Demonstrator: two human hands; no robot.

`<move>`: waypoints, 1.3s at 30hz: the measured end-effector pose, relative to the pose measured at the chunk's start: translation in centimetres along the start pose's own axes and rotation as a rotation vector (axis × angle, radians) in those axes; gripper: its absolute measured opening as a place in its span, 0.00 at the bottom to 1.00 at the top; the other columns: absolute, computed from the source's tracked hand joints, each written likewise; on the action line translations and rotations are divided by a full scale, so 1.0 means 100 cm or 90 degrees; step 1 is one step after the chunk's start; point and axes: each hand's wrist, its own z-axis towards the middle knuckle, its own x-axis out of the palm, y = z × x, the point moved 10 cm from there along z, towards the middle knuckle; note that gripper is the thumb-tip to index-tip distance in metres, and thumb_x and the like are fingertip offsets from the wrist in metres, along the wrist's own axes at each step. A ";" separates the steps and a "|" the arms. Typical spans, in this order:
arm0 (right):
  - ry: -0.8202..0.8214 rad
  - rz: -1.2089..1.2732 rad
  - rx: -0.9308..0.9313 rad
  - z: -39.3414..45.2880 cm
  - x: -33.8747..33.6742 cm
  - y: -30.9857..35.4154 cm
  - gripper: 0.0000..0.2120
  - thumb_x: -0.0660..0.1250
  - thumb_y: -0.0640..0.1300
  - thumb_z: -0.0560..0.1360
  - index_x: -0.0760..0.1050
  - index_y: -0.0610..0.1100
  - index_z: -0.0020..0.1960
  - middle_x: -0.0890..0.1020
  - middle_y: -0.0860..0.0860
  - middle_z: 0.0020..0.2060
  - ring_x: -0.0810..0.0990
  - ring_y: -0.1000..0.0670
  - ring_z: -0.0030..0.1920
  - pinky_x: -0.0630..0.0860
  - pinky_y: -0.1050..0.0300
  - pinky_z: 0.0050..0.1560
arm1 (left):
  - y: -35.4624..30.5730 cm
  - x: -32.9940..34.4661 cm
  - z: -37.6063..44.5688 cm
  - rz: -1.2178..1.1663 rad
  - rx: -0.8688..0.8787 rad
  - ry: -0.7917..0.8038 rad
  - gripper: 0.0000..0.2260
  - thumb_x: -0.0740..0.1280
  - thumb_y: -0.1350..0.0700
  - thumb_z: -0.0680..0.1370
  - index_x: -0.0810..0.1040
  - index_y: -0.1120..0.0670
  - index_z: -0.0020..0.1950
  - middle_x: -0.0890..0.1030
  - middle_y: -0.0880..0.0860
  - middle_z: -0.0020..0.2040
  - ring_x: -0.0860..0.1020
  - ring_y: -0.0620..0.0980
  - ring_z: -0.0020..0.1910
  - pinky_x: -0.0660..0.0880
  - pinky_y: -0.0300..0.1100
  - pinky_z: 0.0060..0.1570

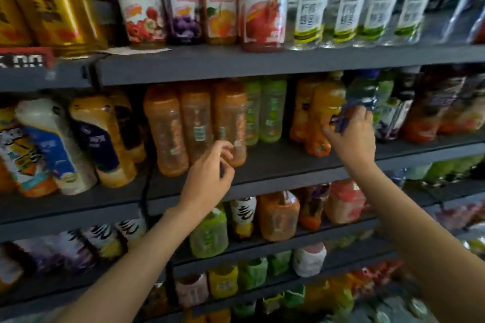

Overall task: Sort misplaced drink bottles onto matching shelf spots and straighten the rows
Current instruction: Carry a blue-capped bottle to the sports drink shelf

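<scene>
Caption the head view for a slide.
Right hand grips a blue-labelled bottle on the drinks shelf; left hand hovers near orange bottles.

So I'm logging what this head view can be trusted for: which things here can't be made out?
- Bottle with the blue label held by the right hand: motion blur smears it and the fingers cover its lower part, so brand and type are unreadable.
- Price tag, upper shelf: cut by the left edge and blurred.
- Left hand: fingers curled near the orange bottles; contact unclear.
- Bottom-shelf bottles: blurred, labels illegible.
</scene>
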 end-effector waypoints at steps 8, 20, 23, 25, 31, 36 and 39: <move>0.187 0.050 -0.046 0.060 0.049 -0.046 0.33 0.70 0.56 0.71 0.61 0.37 0.65 0.76 0.40 0.59 0.75 0.39 0.59 0.71 0.47 0.49 | -0.062 0.138 0.058 0.018 -0.117 0.048 0.22 0.64 0.57 0.78 0.62 0.52 0.70 0.68 0.46 0.59 0.70 0.43 0.57 0.67 0.34 0.52; 0.269 0.221 -0.246 0.043 0.059 -0.032 0.28 0.74 0.55 0.66 0.67 0.39 0.55 0.80 0.43 0.46 0.80 0.42 0.47 0.77 0.45 0.43 | -0.096 0.137 0.063 -0.216 -0.152 -0.072 0.23 0.67 0.46 0.71 0.63 0.41 0.62 0.70 0.38 0.61 0.71 0.36 0.61 0.69 0.32 0.56; 0.318 0.246 -0.368 0.022 0.052 -0.016 0.28 0.74 0.52 0.67 0.67 0.40 0.59 0.80 0.46 0.48 0.80 0.43 0.47 0.77 0.44 0.43 | -0.098 0.138 0.053 -0.213 -0.166 -0.054 0.29 0.70 0.42 0.67 0.62 0.42 0.64 0.72 0.40 0.59 0.72 0.32 0.57 0.69 0.27 0.53; 0.329 0.225 -0.450 0.007 0.049 -0.002 0.28 0.75 0.50 0.66 0.67 0.41 0.59 0.79 0.46 0.50 0.80 0.42 0.47 0.77 0.44 0.42 | -0.088 0.130 0.043 -0.164 -0.183 -0.055 0.32 0.71 0.39 0.64 0.66 0.45 0.65 0.75 0.43 0.59 0.74 0.36 0.57 0.71 0.32 0.55; 0.373 0.198 -0.503 -0.022 0.066 0.033 0.28 0.75 0.50 0.66 0.67 0.42 0.60 0.79 0.47 0.52 0.80 0.43 0.50 0.77 0.43 0.45 | -0.072 0.088 0.020 -0.112 -0.215 -0.109 0.27 0.76 0.45 0.64 0.70 0.47 0.59 0.75 0.38 0.52 0.74 0.30 0.49 0.69 0.24 0.48; 0.408 0.223 -0.361 -0.013 0.071 0.029 0.30 0.74 0.49 0.67 0.67 0.41 0.63 0.80 0.45 0.51 0.80 0.43 0.51 0.77 0.47 0.49 | -0.073 0.082 0.045 -0.074 -0.202 -0.073 0.27 0.76 0.50 0.67 0.71 0.52 0.63 0.77 0.47 0.53 0.76 0.43 0.51 0.71 0.35 0.50; 0.442 0.252 -0.243 0.012 0.067 0.001 0.23 0.74 0.46 0.69 0.71 0.40 0.60 0.78 0.48 0.51 0.78 0.47 0.52 0.75 0.56 0.48 | -0.074 0.103 0.073 -0.078 -0.210 -0.036 0.27 0.76 0.50 0.68 0.72 0.54 0.64 0.77 0.49 0.55 0.75 0.47 0.53 0.71 0.41 0.52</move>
